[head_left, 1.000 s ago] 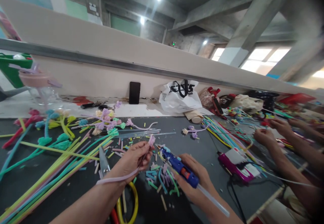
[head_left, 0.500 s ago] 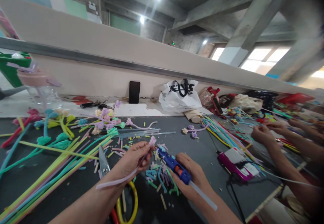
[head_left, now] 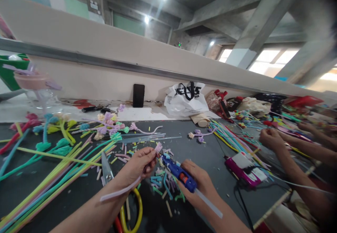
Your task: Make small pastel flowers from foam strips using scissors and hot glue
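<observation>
Lilac stem (head_left: 119,193), at lower centre, is pinched in the left hand (head_left: 142,162), whose fingers hide its middle. The right hand (head_left: 198,177) grips a glue gun (head_left: 177,171), its tip hard to make out. Scissors (head_left: 107,170) pass behind the left forearm (head_left: 91,205), cut off below.
</observation>
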The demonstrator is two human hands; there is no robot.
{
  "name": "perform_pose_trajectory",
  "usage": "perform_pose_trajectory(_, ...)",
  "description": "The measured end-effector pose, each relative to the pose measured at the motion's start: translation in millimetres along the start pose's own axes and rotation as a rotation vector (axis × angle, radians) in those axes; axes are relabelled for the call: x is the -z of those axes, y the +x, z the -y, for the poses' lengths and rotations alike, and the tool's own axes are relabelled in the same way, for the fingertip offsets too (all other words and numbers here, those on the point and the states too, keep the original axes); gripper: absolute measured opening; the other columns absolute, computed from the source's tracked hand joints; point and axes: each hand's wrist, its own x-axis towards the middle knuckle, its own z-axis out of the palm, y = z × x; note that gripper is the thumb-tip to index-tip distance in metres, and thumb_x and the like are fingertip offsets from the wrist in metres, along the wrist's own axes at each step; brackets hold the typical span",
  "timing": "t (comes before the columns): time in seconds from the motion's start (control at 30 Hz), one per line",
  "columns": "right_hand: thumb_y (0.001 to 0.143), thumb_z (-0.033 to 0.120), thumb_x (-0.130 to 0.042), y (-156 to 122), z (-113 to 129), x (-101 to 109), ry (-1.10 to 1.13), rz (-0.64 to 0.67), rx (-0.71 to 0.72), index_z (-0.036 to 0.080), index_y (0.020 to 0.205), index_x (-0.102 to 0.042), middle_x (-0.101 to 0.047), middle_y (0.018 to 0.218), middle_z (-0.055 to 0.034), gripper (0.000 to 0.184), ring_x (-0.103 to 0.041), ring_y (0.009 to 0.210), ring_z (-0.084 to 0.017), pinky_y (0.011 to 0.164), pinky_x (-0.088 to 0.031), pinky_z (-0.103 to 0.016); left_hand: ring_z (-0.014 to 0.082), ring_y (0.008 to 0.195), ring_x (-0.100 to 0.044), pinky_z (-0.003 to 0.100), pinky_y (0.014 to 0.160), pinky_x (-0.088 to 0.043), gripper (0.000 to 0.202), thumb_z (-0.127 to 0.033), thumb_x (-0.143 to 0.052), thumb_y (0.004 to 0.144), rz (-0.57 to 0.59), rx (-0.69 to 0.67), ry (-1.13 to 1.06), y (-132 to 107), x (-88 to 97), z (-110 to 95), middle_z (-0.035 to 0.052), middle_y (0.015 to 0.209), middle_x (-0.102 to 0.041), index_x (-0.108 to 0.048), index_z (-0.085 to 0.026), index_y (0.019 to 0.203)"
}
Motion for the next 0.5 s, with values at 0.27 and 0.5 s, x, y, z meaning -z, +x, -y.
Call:
perform_pose_trajectory(0.27, 0.067, 0.017, -0.051, -1.0, -1.6, 0.8, -0.028, -0.022, -0.012, 0.020, 0.068, -0.044, -0.048, 0.064, -0.0011, 0.008, -0.047, 0.056, -0.013, 0.053, -0.037, -0.023, 0.0014, 0.037, -0.025, 0.013, 0.031, -0.013, 0.022, -0.036, -0.057, 0.076, 0.015, 0.002, 0.006, 0.9, 2.8, 1.4, -0.0060, 0.052, -0.042, -0.052, -0.015, 0.072)
perform_pose_trajectory(0.5, 0.066, 0.016, -0.051, -2.6, -0.8, -0.9, -0.024, 0.014, -0.045, 0.020, 0.065, -0.043, -0.047, 0.063, -0.0005, 0.008, -0.046, 0.055, -0.013, 0.052, -0.037, -0.023, 0.0021, 0.037, -0.024, 0.013, 0.031, -0.013, 0.021, -0.035, -0.056, 0.077, 0.019, 0.000, 0.029, 2.2, 4.9, 3.4, -0.0059, 0.050, -0.041, -0.051, -0.015, 0.070)
